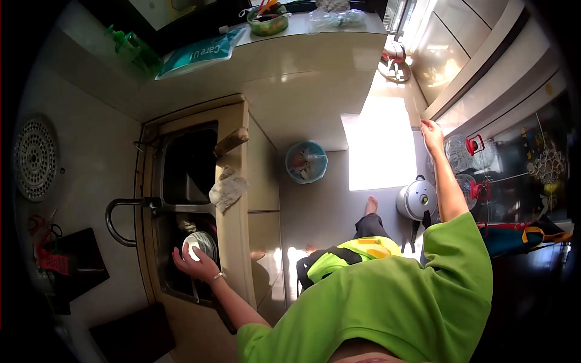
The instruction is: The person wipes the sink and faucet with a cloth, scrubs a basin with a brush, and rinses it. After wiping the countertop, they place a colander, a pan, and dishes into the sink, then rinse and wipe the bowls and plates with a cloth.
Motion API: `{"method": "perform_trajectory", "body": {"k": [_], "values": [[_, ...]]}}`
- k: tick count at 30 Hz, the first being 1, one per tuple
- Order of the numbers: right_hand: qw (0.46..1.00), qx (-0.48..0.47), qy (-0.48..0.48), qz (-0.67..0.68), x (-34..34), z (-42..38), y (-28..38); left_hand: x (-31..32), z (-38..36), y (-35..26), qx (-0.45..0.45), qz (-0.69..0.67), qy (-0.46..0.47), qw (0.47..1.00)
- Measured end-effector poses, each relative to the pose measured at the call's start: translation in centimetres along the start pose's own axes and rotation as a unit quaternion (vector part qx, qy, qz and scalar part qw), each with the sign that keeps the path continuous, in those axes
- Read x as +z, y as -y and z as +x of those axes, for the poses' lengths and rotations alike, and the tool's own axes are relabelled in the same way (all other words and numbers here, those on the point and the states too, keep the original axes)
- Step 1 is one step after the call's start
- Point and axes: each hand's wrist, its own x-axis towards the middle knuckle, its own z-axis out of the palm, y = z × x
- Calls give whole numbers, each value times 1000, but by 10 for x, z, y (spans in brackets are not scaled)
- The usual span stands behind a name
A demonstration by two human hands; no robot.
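Observation:
My left hand (196, 264) is over the lower sink basin (172, 281), fingers apart, beside stacked bowls (206, 243). A bright white patch shows between the fingers; I cannot make out whether it is a dish or something touched. A bracelet circles that wrist. My right hand (432, 137) is stretched forward at the right, near the edge of the pale panel (472, 91). Its fingers are curled together, and what they grip, if anything, is too small to tell. The curved faucet (115, 222) arches beside the sink.
A grey cloth (228, 189) hangs over the counter edge. On the floor stand a blue bin (307, 177) with rubbish, a pressure cooker (416, 200) and large clear jugs (458, 152) with red handles. A green pump bottle (130, 48) stands on the ledge.

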Motion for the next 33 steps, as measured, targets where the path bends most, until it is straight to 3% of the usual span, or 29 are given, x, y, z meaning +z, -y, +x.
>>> {"method": "perform_trajectory", "body": {"k": [1,3,7,8,15,20,22,25,28,33], "values": [[1000,6,-14,22,-19,35,-21,7,4,-19,-14,1,10,1000],[987,123,-16,102,-61,83,5,26,6,-50,-23,10,-2,1000],[989,91,23,117,-95,217,0,51,6,-128,-67,23,-8,997],[990,86,43,104,-97,236,29,59,5,-143,-44,35,-28,998],[952,22,203,230,-32,417,111,57,-1,-270,-26,98,-40,994],[923,-43,235,303,23,457,198,73,-2,-294,-89,111,-75,987],[919,-53,259,293,40,475,215,87,7,-305,-150,89,-84,981],[918,-68,278,274,58,496,229,114,35,-338,-161,60,-83,982],[904,-114,312,269,80,531,238,135,59,-367,-116,80,-83,987],[894,-77,297,328,121,563,270,144,74,-402,-86,166,-54,981]]}}
